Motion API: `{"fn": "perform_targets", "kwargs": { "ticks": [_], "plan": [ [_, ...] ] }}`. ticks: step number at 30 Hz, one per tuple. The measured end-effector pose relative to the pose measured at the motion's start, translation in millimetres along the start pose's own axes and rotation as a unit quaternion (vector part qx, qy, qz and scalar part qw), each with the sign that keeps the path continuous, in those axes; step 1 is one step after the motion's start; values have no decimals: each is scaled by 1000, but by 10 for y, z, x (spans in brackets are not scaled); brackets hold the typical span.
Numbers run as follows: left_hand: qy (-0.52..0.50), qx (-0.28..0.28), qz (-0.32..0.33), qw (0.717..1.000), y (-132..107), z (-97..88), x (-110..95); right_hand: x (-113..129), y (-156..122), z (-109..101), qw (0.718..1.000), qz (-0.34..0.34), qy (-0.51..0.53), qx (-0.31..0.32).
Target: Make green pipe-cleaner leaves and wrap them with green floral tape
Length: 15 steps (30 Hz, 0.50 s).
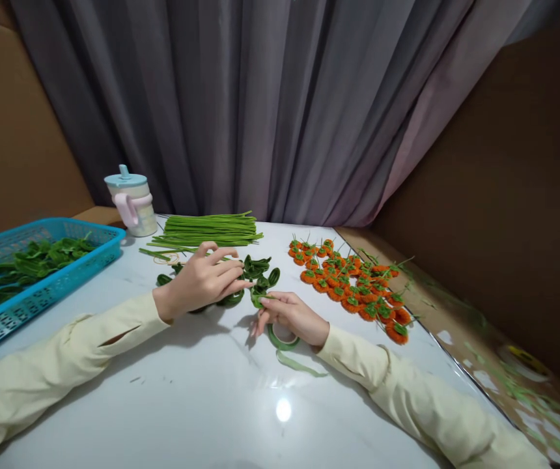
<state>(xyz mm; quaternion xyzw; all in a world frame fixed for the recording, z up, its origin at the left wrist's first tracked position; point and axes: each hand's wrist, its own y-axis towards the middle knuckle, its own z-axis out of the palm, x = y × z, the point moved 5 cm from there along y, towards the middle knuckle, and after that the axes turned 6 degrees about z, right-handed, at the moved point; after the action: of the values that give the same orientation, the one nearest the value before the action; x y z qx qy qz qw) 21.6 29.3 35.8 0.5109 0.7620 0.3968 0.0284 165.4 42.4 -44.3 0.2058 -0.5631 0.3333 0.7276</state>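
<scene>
My left hand (204, 281) lies over a small pile of dark green pipe-cleaner leaves (256, 268) on the white table (202, 391), fingers together and reaching into the pile. My right hand (290, 314) rests on the table and pinches one green leaf piece (259, 297) between thumb and fingers. A roll of green floral tape (281, 339) sits under my right palm, with a loose strip (300, 365) trailing toward me.
A bundle of straight green stems (206, 229) lies behind the leaves. Several orange pipe-cleaner flowers (353, 286) cover the right side. A blue basket (40, 273) holds more green leaves at the left. A lidded cup (132, 200) stands at the back, before a grey curtain.
</scene>
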Motion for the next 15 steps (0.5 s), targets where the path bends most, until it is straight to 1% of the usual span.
{"fn": "perform_targets", "kwargs": {
  "ticks": [2, 4, 6, 9, 11, 13, 15],
  "plan": [
    [9, 4, 85, 996, -23, -39, -63, -5, 4, 1, 1000, 0, 0, -9],
    [-15, 27, 159, 987, -40, -41, -152, -9, 8, -4, 1000, -2, -4, -17],
    [-18, 37, 189, 981, -46, -27, -211, -15, 10, -8, 1000, -1, -8, -20],
    [35, 18, 204, 978, -52, 2, -240, -24, 10, -8, 1000, 5, -6, -13],
    [48, 8, 210, 977, -63, 29, -232, -23, 7, -4, 1000, 4, -3, -6],
    [17, 18, 179, 984, -59, 64, -187, -21, 2, 0, 1000, 4, -6, -3],
    [-41, 40, 116, 992, -43, 109, -122, -22, -3, 1, 1000, 9, -11, -7]
  ]
}}
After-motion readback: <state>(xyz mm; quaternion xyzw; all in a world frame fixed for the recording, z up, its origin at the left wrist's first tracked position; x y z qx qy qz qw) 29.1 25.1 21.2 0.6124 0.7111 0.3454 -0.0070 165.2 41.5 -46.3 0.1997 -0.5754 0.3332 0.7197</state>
